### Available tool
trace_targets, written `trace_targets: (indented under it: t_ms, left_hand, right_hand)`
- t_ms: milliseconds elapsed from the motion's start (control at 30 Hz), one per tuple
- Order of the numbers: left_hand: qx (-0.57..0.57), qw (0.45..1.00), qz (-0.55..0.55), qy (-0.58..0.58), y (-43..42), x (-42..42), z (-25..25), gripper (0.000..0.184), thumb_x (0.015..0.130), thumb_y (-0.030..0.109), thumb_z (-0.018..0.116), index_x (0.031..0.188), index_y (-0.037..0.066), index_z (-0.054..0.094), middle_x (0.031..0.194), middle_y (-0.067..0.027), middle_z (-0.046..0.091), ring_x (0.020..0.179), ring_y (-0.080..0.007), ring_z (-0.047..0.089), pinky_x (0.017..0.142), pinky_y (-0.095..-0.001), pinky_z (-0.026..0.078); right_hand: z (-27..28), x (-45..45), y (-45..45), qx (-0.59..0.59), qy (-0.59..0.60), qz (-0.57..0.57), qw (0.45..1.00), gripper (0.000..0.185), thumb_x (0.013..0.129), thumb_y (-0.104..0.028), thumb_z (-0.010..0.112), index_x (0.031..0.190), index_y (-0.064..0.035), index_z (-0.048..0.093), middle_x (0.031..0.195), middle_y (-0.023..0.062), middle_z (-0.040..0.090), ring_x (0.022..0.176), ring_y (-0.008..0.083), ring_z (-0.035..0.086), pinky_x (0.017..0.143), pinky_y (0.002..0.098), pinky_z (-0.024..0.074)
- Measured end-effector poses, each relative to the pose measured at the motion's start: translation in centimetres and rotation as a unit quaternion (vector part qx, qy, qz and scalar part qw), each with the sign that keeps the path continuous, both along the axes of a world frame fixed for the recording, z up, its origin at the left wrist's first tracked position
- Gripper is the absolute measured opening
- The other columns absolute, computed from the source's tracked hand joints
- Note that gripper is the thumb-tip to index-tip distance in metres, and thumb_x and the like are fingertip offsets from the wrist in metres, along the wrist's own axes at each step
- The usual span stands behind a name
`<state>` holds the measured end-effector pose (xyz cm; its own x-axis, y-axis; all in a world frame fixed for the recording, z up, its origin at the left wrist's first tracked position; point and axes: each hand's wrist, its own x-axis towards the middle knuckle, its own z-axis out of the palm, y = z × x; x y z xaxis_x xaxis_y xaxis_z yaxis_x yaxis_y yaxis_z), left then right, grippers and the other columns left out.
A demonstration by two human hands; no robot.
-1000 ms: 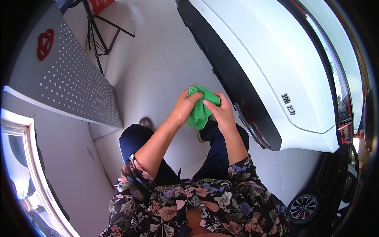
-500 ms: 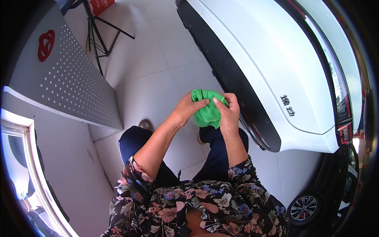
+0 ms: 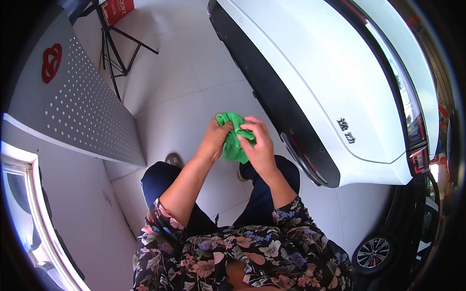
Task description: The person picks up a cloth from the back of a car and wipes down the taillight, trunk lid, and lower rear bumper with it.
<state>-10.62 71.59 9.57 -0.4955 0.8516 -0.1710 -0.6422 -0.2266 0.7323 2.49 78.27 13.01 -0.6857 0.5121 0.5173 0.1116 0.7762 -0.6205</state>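
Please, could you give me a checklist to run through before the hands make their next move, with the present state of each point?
1. Left hand has hold of the crumpled green fabric cloth: ok.
2. Right hand has hold of it too: ok, fingers curled at its right side.
3. Cloth spread flat: not ok, it is bunched and folded.
4. Hands apart from the glossy white car with black lower bumper: ok, a gap shows.
5. Hands apart from the curved grey panel with pale dots: ok.
6. Underside of cloth clean: cannot tell, hidden.
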Motion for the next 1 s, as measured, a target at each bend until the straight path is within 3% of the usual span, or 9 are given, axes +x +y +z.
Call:
trace_targets:
  t_ms: [100, 233, 333, 500, 567, 633, 767, 867, 1000]
  left_hand:
    - [-0.034, 0.999, 0.007, 0.028, -0.4, -0.3, 0.8, 0.017, 0.093, 0.003, 0.057, 0.109, 0.000, 0.053, 0.097, -0.0083, 0.060, 0.088, -0.0164, 0.060, 0.076, -0.0304, 0.051]
    - [-0.006, 1.000, -0.004, 0.006, -0.5, 0.0, 1.5, 0.019, 0.094, 0.008, 0.055, 0.111, 0.000, 0.052, 0.099, -0.0085, 0.059, 0.089, -0.0168, 0.059, 0.076, -0.0299, 0.050]
    - [-0.003, 0.998, -0.057, -0.001, -0.6, 0.1, 1.6, 0.023, 0.096, 0.016, 0.055, 0.112, 0.001, 0.052, 0.100, -0.0079, 0.058, 0.089, -0.0158, 0.058, 0.078, -0.0298, 0.049]
    - [0.012, 0.991, -0.099, 0.093, -0.7, 0.5, 1.8, 0.027, 0.096, 0.023, 0.056, 0.115, 0.004, 0.056, 0.099, -0.0066, 0.060, 0.090, -0.0140, 0.057, 0.081, -0.0300, 0.049]
    - [0.015, 0.987, -0.115, 0.111, -0.9, 0.6, 2.2, 0.030, 0.095, 0.027, 0.059, 0.117, 0.006, 0.058, 0.098, -0.0063, 0.062, 0.091, -0.0133, 0.057, 0.080, -0.0298, 0.049]
    - [-0.003, 0.981, -0.138, 0.136, -1.0, 0.1, 2.5, 0.039, 0.094, 0.032, 0.062, 0.122, 0.006, 0.056, 0.110, -0.0067, 0.060, 0.100, -0.0143, 0.056, 0.086, -0.0309, 0.048]
    - [-0.044, 0.975, -0.063, 0.210, -0.7, 0.7, 2.6, 0.052, 0.090, 0.042, 0.068, 0.123, 0.003, 0.056, 0.116, -0.0099, 0.060, 0.103, -0.0167, 0.057, 0.089, -0.0323, 0.048]
    - [0.002, 0.982, -0.095, 0.165, -0.3, 0.4, 1.6, 0.058, 0.087, 0.045, 0.070, 0.121, 0.001, 0.056, 0.114, -0.0128, 0.061, 0.105, -0.0190, 0.058, 0.090, -0.0337, 0.048]
    - [-0.023, 0.986, -0.116, 0.117, -0.7, 0.7, 2.3, 0.049, 0.092, 0.039, 0.065, 0.119, -0.001, 0.057, 0.108, -0.0116, 0.063, 0.099, -0.0177, 0.061, 0.086, -0.0331, 0.051]
  right_hand:
    - [-0.5, -0.2, -0.2, -0.053, -0.033, 0.015, 0.998, 0.051, 0.079, -0.006, 0.076, 0.122, -0.0063, 0.047, 0.133, 0.0169, 0.051, 0.119, 0.0330, 0.054, 0.098, 0.0376, 0.0452]
    - [0.0, 0.0, -0.6, -0.042, -0.048, 0.018, 0.998, 0.056, 0.077, -0.012, 0.080, 0.122, -0.0057, 0.046, 0.135, 0.0198, 0.050, 0.120, 0.0337, 0.054, 0.098, 0.0386, 0.0459]
    - [-0.7, 0.1, -0.4, -0.064, -0.038, -0.008, 0.997, 0.056, 0.077, -0.011, 0.080, 0.121, -0.0050, 0.046, 0.132, 0.0195, 0.053, 0.116, 0.0329, 0.057, 0.095, 0.0378, 0.0478]
    - [-0.6, 0.5, 0.5, -0.082, -0.006, -0.059, 0.995, 0.042, 0.082, 0.003, 0.066, 0.118, -0.0035, 0.046, 0.121, 0.0186, 0.060, 0.109, 0.0332, 0.061, 0.090, 0.0364, 0.0490]
    - [-0.8, 0.7, 1.2, -0.101, 0.019, -0.067, 0.992, 0.040, 0.082, 0.005, 0.064, 0.117, -0.0017, 0.047, 0.114, 0.0146, 0.060, 0.103, 0.0237, 0.061, 0.089, 0.0326, 0.0481]
    - [-0.8, 0.5, 1.5, -0.121, 0.033, -0.059, 0.990, 0.037, 0.083, 0.008, 0.061, 0.116, -0.0004, 0.048, 0.108, 0.0097, 0.060, 0.100, 0.0152, 0.058, 0.088, 0.0286, 0.0467]
    - [-1.6, -0.1, 1.6, -0.128, 0.055, -0.041, 0.989, 0.036, 0.085, 0.000, 0.068, 0.116, -0.0003, 0.049, 0.116, 0.0127, 0.059, 0.105, 0.0192, 0.058, 0.092, 0.0304, 0.0459]
    - [-1.6, -0.2, 1.0, -0.197, 0.088, -0.012, 0.976, 0.034, 0.086, -0.001, 0.069, 0.114, 0.0001, 0.049, 0.126, 0.0153, 0.056, 0.112, 0.0209, 0.057, 0.097, 0.0320, 0.0445]
    - [-1.7, -0.2, 0.7, -0.230, 0.143, -0.004, 0.963, 0.032, 0.087, -0.003, 0.069, 0.112, -0.0007, 0.048, 0.129, 0.0159, 0.052, 0.114, 0.0203, 0.054, 0.099, 0.0323, 0.0428]
